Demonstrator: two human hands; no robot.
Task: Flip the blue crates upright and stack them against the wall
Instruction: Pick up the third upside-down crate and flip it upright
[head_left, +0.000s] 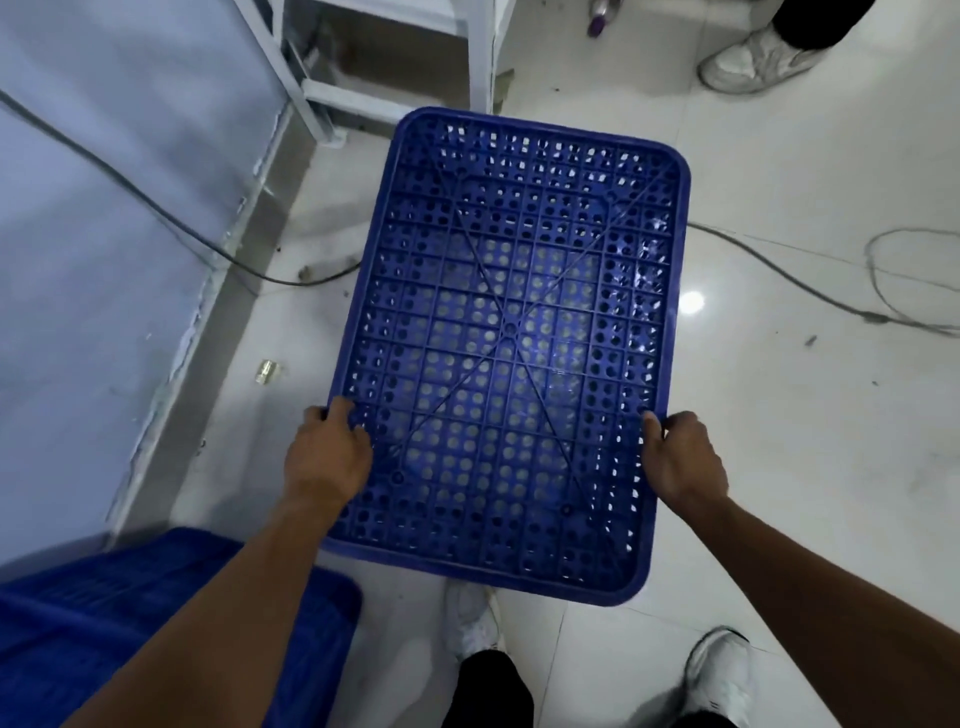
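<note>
Hands, left hand (326, 457) and right hand (680, 457), clamp blue crate (509, 332) between them, seemingly bottom-up.

Dim, bluish light from overhead; one lamp glares off the glossy floor (691, 302). Soft focus throughout, edges bowed, the lower corners blurred and dark.

The shiny white floor (779, 441) has a thin cable (779, 270) on the right, a small metal bit (267, 371) on the left, and a purple bottle (600, 18) far away.
</note>
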